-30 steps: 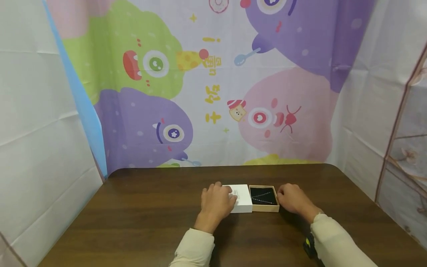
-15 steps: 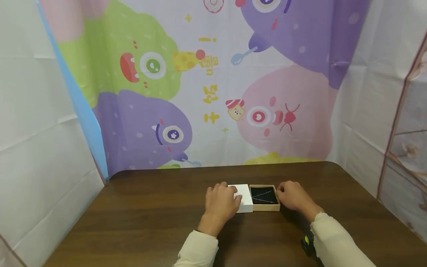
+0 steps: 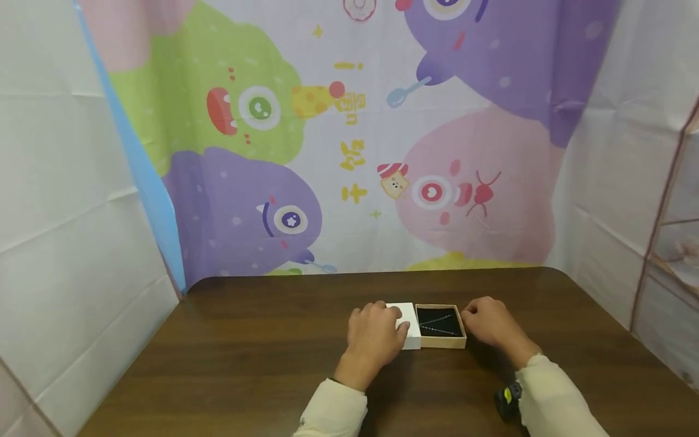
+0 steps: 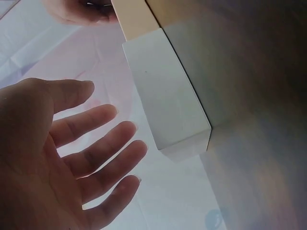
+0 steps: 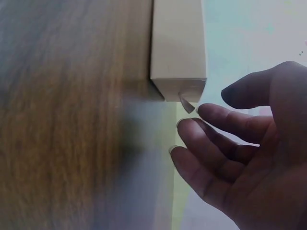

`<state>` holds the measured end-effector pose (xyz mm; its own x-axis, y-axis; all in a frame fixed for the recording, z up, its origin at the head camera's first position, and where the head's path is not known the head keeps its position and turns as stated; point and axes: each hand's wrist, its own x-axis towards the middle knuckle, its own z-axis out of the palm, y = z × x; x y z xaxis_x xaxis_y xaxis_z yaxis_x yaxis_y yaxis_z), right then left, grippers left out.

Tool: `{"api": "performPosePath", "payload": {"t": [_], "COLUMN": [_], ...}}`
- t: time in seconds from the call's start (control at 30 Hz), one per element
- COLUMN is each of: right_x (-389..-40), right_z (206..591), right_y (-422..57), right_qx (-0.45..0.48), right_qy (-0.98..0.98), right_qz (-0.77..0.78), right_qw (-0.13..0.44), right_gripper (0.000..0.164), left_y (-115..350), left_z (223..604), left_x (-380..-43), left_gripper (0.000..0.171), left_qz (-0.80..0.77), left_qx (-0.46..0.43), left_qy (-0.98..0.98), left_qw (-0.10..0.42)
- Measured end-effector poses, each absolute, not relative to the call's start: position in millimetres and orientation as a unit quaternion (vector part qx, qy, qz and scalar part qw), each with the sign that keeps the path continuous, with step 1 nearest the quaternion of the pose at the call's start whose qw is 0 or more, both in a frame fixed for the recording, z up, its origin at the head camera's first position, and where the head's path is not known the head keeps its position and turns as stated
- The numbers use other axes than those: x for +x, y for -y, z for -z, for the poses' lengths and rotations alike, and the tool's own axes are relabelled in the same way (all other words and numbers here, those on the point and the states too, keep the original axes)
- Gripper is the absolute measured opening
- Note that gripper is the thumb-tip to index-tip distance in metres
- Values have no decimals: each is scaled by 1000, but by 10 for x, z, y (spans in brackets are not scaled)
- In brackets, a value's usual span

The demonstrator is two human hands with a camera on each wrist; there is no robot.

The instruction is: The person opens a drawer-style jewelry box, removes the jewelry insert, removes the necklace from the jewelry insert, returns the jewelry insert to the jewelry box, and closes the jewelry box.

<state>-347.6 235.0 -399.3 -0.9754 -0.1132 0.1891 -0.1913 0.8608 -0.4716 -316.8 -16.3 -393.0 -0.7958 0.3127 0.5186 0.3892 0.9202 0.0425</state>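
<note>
A wide cloth backdrop (image 3: 360, 133), softly rippled and printed with rounded one-eyed creatures in green, purple and pink, hangs behind the table, flanked by a pale, creased fabric panel (image 3: 71, 182) on the left. The dark brown table (image 3: 246, 352) has a wood-grain top and rounded far corners. Two cream, softly wrinkled fabric sleeves (image 3: 333, 409) reach in over it.

The left hand (image 3: 377, 334) is spread, its fingers apart and only slightly bent, holding nothing; in its wrist view a gap shows between the fingertips and the box cover below. The right hand (image 3: 491, 321) is loosely curled, thumb and forefinger apart, with no grip on anything, its fingertips just beside the box's outer end.

The box lies flat on the table between the hands: a smooth white rectangular cover (image 3: 412, 325) on the left, and a tan, straight-walled tray (image 3: 443, 343) extending from it to the right. A matte black insert (image 3: 431, 313) lines the tray. A black device with a yellow-green spot (image 3: 508, 402) sits at the right wrist. Thin strands of a beaded-looking chain (image 3: 439, 330) lie in a V on the insert. Smallest is a flat, pointed tab (image 5: 186, 103) projecting from the tray's end wall near the right forefinger.
</note>
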Motion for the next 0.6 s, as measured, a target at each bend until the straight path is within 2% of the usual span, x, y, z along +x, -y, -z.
{"api": "performPosePath", "payload": {"t": [0.6], "right_x": [-3489], "right_z": [3997], "right_y": [-2376], "right_qx": [67], "right_qy": [962], "right_qz": [-260], "right_qw": [57], "right_gripper": [26], "left_y": [97], "left_z": [3938], "left_x": [-3143], "left_gripper": [21], "left_qz": [63], "left_qx": [-185], "left_qy": [948], "left_qw": [253]}}
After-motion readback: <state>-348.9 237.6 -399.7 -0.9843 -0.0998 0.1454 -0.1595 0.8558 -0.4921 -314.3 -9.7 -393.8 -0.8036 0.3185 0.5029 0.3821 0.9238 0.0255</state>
